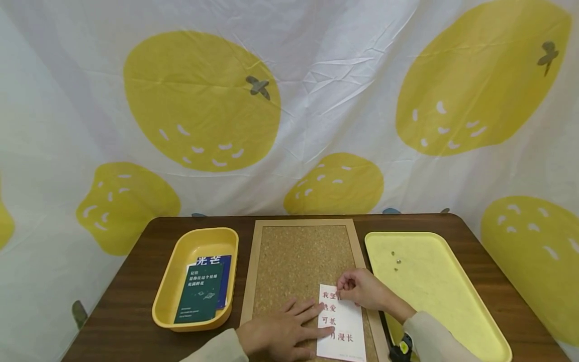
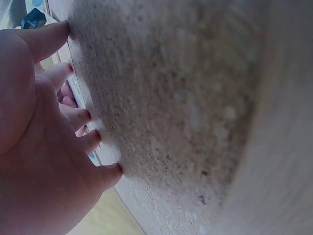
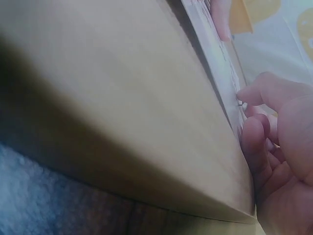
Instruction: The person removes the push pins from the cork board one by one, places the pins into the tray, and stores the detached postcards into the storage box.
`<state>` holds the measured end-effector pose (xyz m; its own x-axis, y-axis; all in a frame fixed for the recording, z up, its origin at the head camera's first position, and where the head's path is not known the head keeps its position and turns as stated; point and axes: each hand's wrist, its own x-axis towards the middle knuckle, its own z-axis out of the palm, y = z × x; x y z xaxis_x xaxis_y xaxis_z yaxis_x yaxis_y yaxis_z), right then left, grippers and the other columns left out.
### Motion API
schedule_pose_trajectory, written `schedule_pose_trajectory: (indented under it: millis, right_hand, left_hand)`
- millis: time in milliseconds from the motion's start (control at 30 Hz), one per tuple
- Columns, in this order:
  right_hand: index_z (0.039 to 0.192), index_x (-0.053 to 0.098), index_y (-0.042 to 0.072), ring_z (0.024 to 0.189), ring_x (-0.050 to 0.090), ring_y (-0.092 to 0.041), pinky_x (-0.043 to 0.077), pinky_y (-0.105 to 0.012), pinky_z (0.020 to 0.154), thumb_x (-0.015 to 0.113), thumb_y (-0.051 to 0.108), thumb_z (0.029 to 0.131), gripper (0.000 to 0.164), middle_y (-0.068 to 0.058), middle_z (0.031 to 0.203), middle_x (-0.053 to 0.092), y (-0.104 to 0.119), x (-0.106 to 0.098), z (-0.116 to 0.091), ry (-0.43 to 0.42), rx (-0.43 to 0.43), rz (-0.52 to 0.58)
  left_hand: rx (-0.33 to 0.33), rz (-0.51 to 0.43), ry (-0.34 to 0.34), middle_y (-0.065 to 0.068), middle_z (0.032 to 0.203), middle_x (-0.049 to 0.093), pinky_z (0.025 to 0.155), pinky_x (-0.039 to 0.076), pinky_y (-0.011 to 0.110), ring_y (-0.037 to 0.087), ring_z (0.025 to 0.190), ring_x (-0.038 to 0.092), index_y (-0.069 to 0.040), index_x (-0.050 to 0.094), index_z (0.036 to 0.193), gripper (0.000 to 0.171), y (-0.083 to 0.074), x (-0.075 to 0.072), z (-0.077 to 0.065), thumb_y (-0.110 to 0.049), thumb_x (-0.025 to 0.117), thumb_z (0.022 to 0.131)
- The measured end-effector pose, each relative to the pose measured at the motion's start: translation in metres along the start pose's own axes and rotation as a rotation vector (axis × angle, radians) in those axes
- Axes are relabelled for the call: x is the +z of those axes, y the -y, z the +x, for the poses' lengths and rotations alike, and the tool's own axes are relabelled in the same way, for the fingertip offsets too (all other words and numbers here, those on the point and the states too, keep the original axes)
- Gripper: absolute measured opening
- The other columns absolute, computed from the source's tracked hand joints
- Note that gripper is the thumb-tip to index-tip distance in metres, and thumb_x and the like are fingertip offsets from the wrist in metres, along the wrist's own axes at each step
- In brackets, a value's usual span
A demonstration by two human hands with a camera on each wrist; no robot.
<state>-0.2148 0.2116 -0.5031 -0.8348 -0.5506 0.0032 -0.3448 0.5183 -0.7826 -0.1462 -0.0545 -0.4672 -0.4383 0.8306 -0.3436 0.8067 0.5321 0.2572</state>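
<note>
A white card (image 1: 341, 347) printed with red characters lies on the lower right of the cork board (image 1: 298, 256). My left hand (image 1: 282, 332) is spread flat over the cork, with some fingertips on the card's left side. At the card's top edge my right hand (image 1: 362, 290) pinches a small pushpin between thumb and finger. A sliver of that pushpin (image 3: 239, 104) shows against the card in the right wrist view; the fingers hide most of it. In the left wrist view the fingers (image 2: 78, 117) press their tips on the cork.
To the left stands a yellow basket (image 1: 165, 301) with a green card (image 1: 199, 294) and a blue card (image 1: 223, 281). A pale yellow tray (image 1: 452, 301) lies at the right, under the right forearm, with small pushpins (image 1: 398, 261) in it. Behind the table hangs a patterned curtain (image 1: 307, 100).
</note>
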Motion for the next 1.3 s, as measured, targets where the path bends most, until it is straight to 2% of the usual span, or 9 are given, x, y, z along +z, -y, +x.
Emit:
schedule_pose_trajectory:
  millis: [600, 867, 1100, 1300]
  right_hand:
    - [0.081, 0.064, 0.009, 0.052, 0.050, -0.002, 0.043, -0.017, 0.042, 0.073, 0.005, 0.085, 0.011, 0.005, 0.067, 0.054, 0.0041, -0.0004, -0.0013, -0.002, -0.011, 0.020]
    - [0.083, 0.064, 0.007, 0.052, 0.050, -0.002, 0.044, -0.018, 0.043, 0.072, 0.005, 0.086, 0.008, 0.004, 0.069, 0.056, 0.0040, -0.0021, -0.0026, -0.001, 0.000, 0.081]
    - [0.084, 0.066, 0.009, 0.051, 0.049, -0.003, 0.044, -0.019, 0.043, 0.069, 0.003, 0.087, 0.008, 0.004, 0.067, 0.056, 0.0030, -0.0026, -0.0026, -0.013, 0.007, 0.073]
    - [0.087, 0.066, 0.003, 0.050, 0.047, -0.003, 0.042, -0.017, 0.043, 0.065, -0.002, 0.089, 0.005, -0.001, 0.069, 0.057, 0.0065, -0.0029, -0.0044, -0.034, -0.006, 0.084]
  left_hand:
    - [-0.005, 0.002, 0.014, -0.007, 0.167, 0.010, 0.122, 0.015, 0.048, 0.014, 0.153, 0.004, -0.047, 0.019, 0.155, 0.055, 0.0000, 0.0008, 0.0017, -0.059, 0.031, 0.102]
    - [-0.007, -0.020, 0.021, -0.007, 0.167, 0.010, 0.123, 0.014, 0.049, 0.013, 0.153, 0.003, -0.047, 0.020, 0.155, 0.056, 0.0004, 0.0001, 0.0005, -0.059, 0.033, 0.102]
    - [-0.007, -0.001, 0.020, -0.008, 0.167, 0.010, 0.122, 0.015, 0.049, 0.014, 0.153, 0.004, -0.047, 0.019, 0.155, 0.056, 0.0003, -0.0007, 0.0003, -0.059, 0.033, 0.102]
    - [-0.003, 0.004, 0.007, -0.007, 0.167, 0.010, 0.122, 0.015, 0.050, 0.014, 0.153, 0.004, -0.047, 0.019, 0.155, 0.056, 0.0004, -0.0002, 0.0009, -0.060, 0.032, 0.102]
